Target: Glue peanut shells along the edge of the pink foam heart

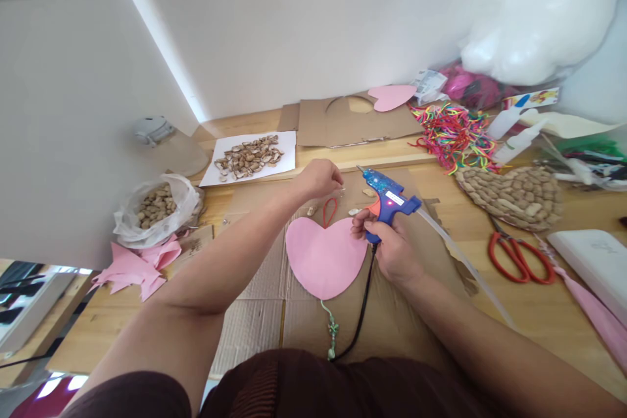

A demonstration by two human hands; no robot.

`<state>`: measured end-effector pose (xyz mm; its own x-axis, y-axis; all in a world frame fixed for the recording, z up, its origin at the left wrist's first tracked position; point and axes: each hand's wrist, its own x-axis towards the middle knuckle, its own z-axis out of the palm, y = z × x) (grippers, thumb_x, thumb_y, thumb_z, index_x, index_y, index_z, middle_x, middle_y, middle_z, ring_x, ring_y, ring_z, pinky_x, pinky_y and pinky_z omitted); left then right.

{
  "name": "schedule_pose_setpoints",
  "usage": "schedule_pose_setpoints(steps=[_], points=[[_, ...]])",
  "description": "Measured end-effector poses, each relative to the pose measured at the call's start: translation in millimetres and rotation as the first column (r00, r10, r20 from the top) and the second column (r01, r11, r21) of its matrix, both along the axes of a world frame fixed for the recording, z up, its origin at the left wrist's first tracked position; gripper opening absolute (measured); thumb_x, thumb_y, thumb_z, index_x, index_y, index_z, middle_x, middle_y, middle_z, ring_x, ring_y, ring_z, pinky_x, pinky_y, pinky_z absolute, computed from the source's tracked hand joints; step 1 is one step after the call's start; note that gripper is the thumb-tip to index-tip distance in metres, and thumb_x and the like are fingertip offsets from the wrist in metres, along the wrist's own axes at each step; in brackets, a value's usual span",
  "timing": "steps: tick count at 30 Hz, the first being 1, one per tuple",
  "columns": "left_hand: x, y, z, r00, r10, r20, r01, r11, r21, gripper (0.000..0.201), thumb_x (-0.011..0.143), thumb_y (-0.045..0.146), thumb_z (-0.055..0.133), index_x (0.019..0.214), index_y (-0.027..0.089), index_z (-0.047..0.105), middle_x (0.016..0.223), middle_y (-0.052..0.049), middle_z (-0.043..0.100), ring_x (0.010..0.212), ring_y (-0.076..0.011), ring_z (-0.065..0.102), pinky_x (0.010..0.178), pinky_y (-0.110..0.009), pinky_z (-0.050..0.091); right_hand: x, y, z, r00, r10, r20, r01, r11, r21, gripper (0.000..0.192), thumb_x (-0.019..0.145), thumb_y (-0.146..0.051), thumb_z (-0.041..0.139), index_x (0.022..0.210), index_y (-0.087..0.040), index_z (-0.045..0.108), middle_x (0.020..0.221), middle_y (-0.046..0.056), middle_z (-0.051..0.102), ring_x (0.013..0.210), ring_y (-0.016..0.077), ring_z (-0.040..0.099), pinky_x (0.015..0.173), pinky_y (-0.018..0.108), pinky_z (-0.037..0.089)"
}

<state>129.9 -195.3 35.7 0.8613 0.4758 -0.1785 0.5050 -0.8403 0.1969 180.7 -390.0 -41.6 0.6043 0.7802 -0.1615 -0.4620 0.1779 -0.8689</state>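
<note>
From the head camera, the right hand [392, 251] is closed around the grip of a blue glue gun [386, 199], its nozzle pointing away from the person, over flattened cardboard [264, 320] on the bench [539, 307]. The left hand [321, 177] reaches past a pink heart [323, 258], fingertips pinched on something too small to make out. A red loop [329, 211] sits at the heart's notch; red scissors [519, 255] lie well to the right
</note>
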Motion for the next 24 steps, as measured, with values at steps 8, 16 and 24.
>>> schedule_pose_setpoints(steps=[8,16,24], points=[[5.3,2.1,-2.9,0.991,0.125,-0.039,-0.124,0.992,0.026,0.019,0.080,0.020,0.068,0.092,0.018,0.083,0.088,-0.009,0.079,0.075,-0.0191,0.068,0.068,-0.026,0.049,-1.2,-2.0,3.7,1.000,0.014,0.016,-0.014,1.000,-0.008,0.010,0.070,-0.028,0.071,0.078,-0.022,0.071,0.079,0.002,0.069,0.070,0.0190,0.064,0.068,0.036,0.053],[13.8,-7.1,-0.1,0.992,0.094,-0.086,-0.088,0.993,0.074,0.018,0.075,0.015,0.068,0.087,0.017,0.082,0.083,-0.011,0.077,0.072,-0.0210,0.067,0.065,-0.028,0.047,-1.0,-1.3,1.9,1.000,0.015,0.023,-0.015,1.000,-0.003,0.010,0.071,-0.028,0.071,0.078,-0.022,0.072,0.079,0.001,0.068,0.070,0.0187,0.064,0.068,0.035,0.052],[12.8,-16.1,-2.6,0.994,0.016,-0.107,-0.003,0.993,0.122,0.020,0.068,0.005,0.064,0.080,0.013,0.079,0.074,-0.011,0.075,0.066,-0.0194,0.063,0.064,-0.028,0.045,-0.9,-1.1,0.7,1.000,0.014,0.021,-0.014,1.000,0.004,0.010,0.070,-0.028,0.072,0.079,-0.022,0.071,0.079,0.001,0.068,0.070,0.0186,0.064,0.068,0.035,0.052]])
